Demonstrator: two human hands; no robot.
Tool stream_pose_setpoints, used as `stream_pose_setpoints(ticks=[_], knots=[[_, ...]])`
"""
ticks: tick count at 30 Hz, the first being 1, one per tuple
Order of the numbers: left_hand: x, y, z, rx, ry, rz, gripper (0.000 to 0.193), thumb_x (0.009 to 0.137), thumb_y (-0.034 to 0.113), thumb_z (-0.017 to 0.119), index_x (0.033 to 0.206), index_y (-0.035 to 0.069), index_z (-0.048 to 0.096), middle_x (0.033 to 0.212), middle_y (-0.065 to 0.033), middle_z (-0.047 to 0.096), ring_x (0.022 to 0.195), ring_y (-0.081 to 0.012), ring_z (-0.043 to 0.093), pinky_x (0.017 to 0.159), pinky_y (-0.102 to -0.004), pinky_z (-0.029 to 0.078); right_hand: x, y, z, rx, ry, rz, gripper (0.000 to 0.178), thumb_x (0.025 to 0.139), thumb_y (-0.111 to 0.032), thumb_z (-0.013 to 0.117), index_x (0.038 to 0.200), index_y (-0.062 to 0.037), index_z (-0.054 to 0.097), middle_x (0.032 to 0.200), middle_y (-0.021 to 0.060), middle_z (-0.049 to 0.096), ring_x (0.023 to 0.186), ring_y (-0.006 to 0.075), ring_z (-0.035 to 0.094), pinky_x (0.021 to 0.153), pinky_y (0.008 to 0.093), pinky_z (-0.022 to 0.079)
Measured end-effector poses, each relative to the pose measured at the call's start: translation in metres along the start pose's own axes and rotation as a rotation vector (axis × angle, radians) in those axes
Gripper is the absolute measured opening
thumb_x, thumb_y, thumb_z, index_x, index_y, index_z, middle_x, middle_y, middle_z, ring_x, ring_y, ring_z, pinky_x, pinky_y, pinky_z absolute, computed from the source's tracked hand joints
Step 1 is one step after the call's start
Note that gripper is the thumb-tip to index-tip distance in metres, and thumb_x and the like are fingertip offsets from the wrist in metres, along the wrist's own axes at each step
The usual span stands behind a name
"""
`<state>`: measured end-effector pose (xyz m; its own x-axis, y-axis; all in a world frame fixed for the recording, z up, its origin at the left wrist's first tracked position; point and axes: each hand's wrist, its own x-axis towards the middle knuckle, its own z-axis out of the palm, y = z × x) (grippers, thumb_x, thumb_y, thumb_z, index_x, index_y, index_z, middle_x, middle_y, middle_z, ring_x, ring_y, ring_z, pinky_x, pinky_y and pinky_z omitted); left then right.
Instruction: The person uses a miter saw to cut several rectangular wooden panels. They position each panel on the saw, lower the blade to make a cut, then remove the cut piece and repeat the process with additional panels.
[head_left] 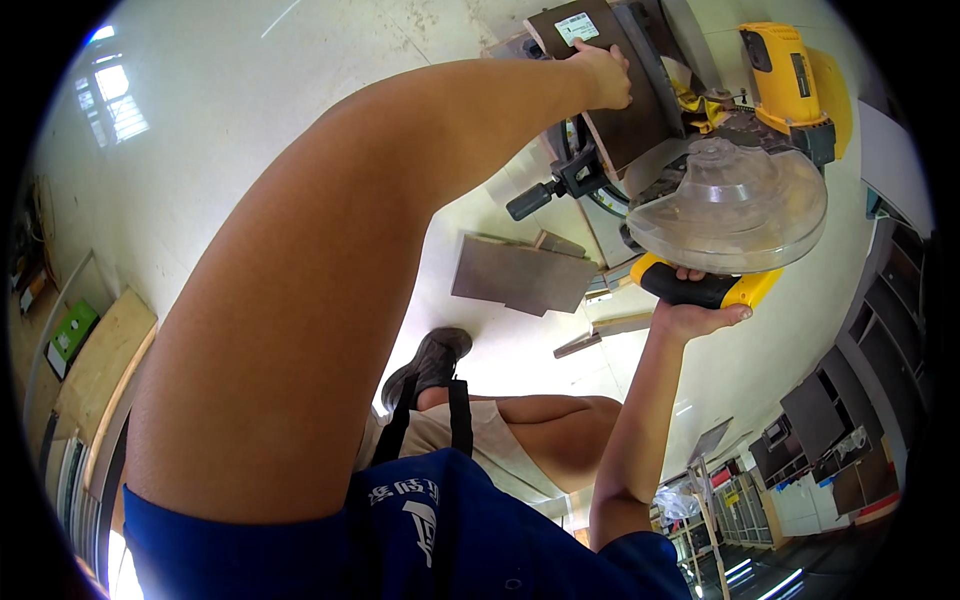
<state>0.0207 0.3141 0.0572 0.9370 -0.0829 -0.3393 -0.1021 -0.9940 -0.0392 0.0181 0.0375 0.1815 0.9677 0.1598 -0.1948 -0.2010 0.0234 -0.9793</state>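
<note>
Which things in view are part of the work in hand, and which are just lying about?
In use:
- brown board with white label, under the left grip
- yellow-and-black saw handle, held in the right grip
- clear blade guard
- yellow motor housing

Apparently lying about:
- brown board pieces on the floor
- green box, far left

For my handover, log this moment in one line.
Left hand: on brown board; right hand: gripping black-yellow handle; clear guard: beside handle
</note>
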Motion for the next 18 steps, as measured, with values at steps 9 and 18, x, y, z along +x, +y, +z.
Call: stream_pose_setpoints(ticks=[9,18], knots=[[0.0,0.0,-0.003,-0.004,-0.002,-0.007,0.056,0.087,0.019,0.062,0.139,0.037,0.049,0.148,-0.021,0.037,0.128,-0.0431,0.044,0.07,-0.0671,0.055,-0.005,0.008,-0.003,0.014,0.027,0.04,0.085,0.076,-0.086,0.041,0.122,-0.0146,0.044,0.069,0.0023,0.046,0.059,0.014,0.045,0.058,0.0284,0.045],[0.001,-0.003,-0.003,-0.008,0.028,0.006,0.052,0.087,0.022,0.061,0.136,0.035,0.052,0.145,-0.0214,0.041,0.126,-0.0436,0.045,0.067,-0.0676,0.055,-0.007,0.017,-0.005,0.01,0.004,0.026,0.091,0.073,-0.089,0.043,0.124,-0.0135,0.042,0.071,0.0032,0.046,0.06,0.0151,0.046,0.059,0.0291,0.044]])
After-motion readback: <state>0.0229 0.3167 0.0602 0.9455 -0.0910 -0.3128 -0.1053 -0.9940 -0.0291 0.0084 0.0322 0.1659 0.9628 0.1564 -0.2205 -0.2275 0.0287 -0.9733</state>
